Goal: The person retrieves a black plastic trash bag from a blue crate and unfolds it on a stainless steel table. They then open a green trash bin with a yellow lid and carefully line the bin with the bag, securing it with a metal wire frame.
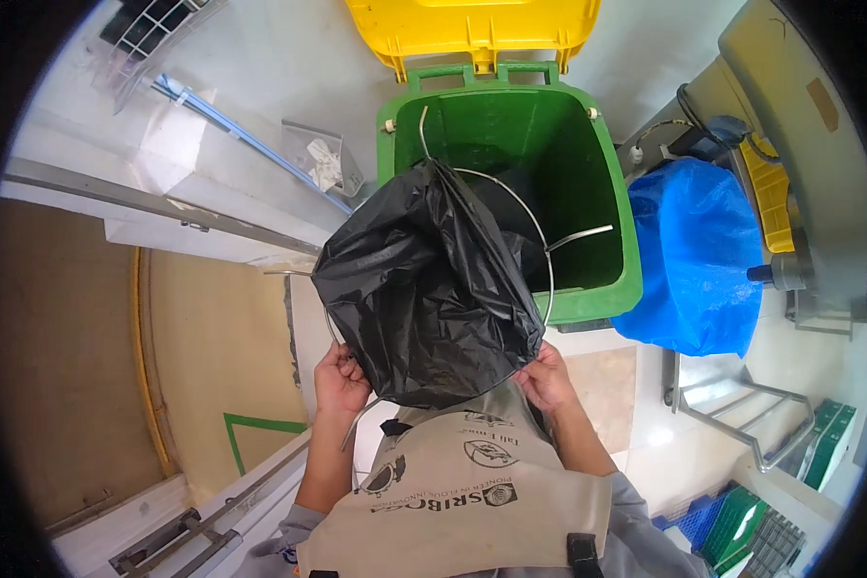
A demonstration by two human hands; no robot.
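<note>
A black plastic bag [426, 289] hangs in a round metal wire frame [524, 202] with prongs that stick outward. On the near left, my left hand [343, 379] grips the bag's edge at the ring. Opposite it, my right hand [545, 379] pinches the bag's edge on the near right. Beyond the bag stands a green wheeled bin [628, 267], its yellow lid [477, 25] swung back; the bag and ring overlap its near left corner. Something dark, perhaps another bag, lies inside the bin. A beige apron [462, 491] covers my front.
Right of the bin is a blue plastic bag or cover [701, 260], with a metal-framed cart [744, 412] below it. Blue poles [238, 134] and a clear holder [343, 166] are at the left wall. Crates [737, 527] stand at the lower right.
</note>
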